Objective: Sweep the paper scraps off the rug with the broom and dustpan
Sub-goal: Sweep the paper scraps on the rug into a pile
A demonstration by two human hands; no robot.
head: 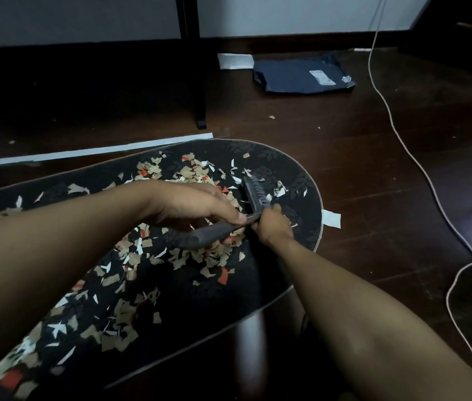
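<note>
Now both hands [197, 204] [272, 224] grip broom [223, 227] over rug [301, 180] (scraps [188, 172] everywhere).

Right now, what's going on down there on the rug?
A person is crouched over the dark rug, both hands on a small dark broom. The left hand grips the handle; the right hand holds it near the brush head. Paper scraps still cover most of the rug. No dustpan is in view.

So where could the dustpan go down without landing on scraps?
Bare dark floor lies between the rug's rounded edge and the white cable, short of the navy parcel. The rug's middle is crowded with paper scraps, where both hands hold the brush.
</note>
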